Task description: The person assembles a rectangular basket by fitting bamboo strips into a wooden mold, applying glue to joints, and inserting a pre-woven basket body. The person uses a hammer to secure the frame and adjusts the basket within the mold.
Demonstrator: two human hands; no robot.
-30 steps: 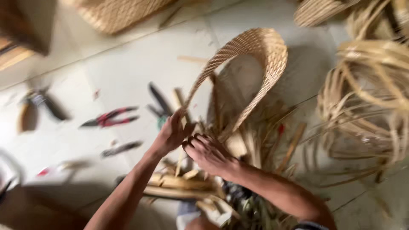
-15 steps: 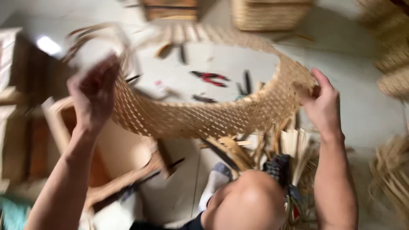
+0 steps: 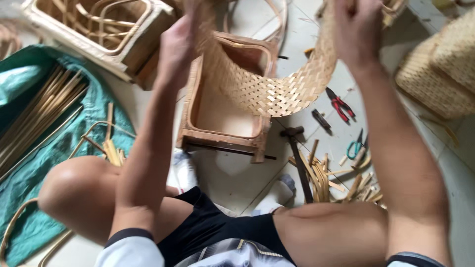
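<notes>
Two hands hold one long woven strip (image 3: 267, 84) up off the floor, so that it sags in a deep curve between them. The left hand (image 3: 179, 44) is closed around the strip's left end, fingers curled over the edge; the right hand (image 3: 357, 30) is closed around the right end, near the top of the view. The low point of the curve hangs just above a wooden box frame (image 3: 222, 133) that stands on the tiled floor (image 3: 232, 178) in front of the crossed legs.

Likely trouble: the weave is loose at its edges, and bending it more sharply could crack a strand or pull the plaiting apart. If either hand loosens, that end would probably drop and spring open. The sagging middle could also catch on a corner of the box frame. A hammer (image 3: 297, 148), red pliers (image 3: 339, 104) and green scissors (image 3: 354, 147) lie near the right knee, beside a scatter of cut cane pieces (image 3: 326, 178), close enough to snag a trailing end.
</notes>
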